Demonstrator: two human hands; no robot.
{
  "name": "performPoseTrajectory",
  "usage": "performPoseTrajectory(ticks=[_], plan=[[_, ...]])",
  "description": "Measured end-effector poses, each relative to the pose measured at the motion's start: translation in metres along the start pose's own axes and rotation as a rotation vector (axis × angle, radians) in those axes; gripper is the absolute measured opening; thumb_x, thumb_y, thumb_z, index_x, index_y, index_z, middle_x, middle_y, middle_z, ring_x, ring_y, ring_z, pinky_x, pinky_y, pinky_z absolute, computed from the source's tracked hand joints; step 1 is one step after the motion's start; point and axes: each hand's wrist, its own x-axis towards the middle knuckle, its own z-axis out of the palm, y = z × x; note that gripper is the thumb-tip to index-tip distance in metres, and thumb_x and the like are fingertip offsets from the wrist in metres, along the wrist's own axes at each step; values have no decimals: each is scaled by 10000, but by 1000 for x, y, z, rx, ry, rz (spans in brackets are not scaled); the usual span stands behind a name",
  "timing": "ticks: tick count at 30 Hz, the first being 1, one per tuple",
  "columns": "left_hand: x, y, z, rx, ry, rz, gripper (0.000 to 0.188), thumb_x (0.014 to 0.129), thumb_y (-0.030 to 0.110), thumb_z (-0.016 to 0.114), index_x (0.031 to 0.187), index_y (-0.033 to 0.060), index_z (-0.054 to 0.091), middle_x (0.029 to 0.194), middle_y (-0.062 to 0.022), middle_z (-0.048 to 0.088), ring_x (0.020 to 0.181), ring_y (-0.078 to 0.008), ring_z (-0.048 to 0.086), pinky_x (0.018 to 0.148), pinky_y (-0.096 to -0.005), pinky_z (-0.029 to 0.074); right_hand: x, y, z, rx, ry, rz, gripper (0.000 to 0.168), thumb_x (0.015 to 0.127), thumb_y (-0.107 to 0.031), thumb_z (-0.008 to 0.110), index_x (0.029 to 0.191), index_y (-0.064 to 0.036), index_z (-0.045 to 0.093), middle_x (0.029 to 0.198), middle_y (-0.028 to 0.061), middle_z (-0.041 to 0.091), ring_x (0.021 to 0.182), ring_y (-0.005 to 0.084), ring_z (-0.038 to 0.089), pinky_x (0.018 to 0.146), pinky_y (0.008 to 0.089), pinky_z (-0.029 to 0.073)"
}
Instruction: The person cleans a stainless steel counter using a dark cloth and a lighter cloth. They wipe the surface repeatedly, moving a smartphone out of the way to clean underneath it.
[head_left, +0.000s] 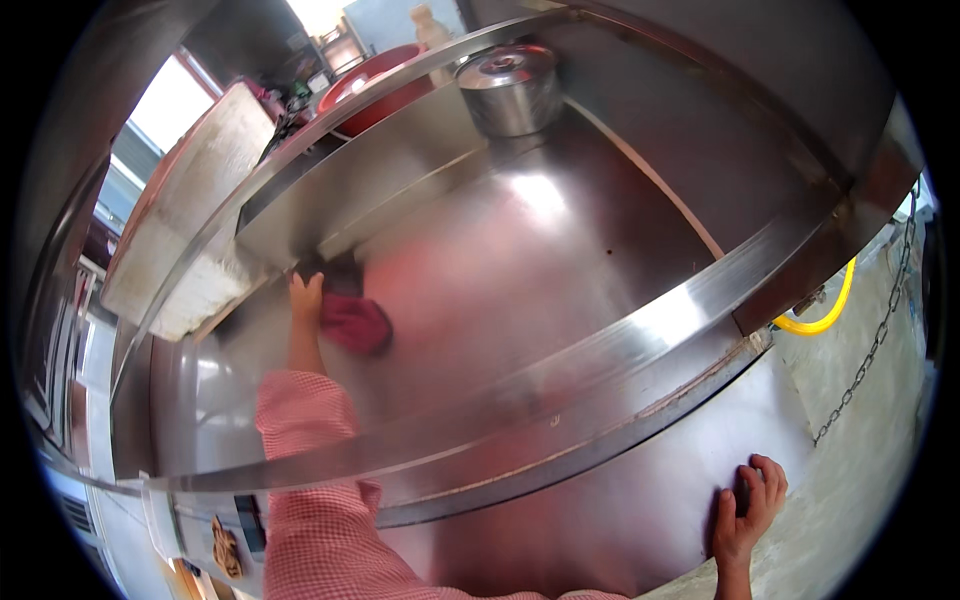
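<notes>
My left hand (306, 296) reaches past a metal rail into a stainless-steel counter unit, low over its worktop (465, 300). It grips a dark red cloth (356, 324), which bulges out to the right of the wrist. Motion blur and the cloth hide part of the fingers. A dark patch (343, 274) beside the fingertips is too blurred to name. On the lower right, my right hand (750, 510) holds nothing, with its fingers bent and apart. It is close to the smooth metal front panel (600, 495); whether it touches is unclear.
A lidded steel pot (514, 94) stands at the back of the worktop. Behind the rail (660, 315) are a red basin (382, 82) and a whitish block-shaped container (195, 202). At the right hang a yellow hose (825, 319) and a chain (870, 360). A brown cloth (225, 547) lies lower left.
</notes>
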Motion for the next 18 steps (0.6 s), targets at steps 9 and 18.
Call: performPoseTrajectory(ticks=[9,18], plan=[[55,32,76,200,64,55,641,739,225,539,1317,-35,443,1240,-299,523,1194,-378,501,999,-377,393,3,-9,0,9,-69,45,381,649,-117,614,1003,2,538,1185,195,489,1131,382,413,981,482,293],[41,101,126,119,-36,133,556,745,162,515,1279,7,510,1270,-227,537,1210,-339,498,1032,-375,373,5,-16,0,-20,-90,41,418,651,-159,623,1027,2,536,1200,198,475,1146,386,401,988,488,279]])
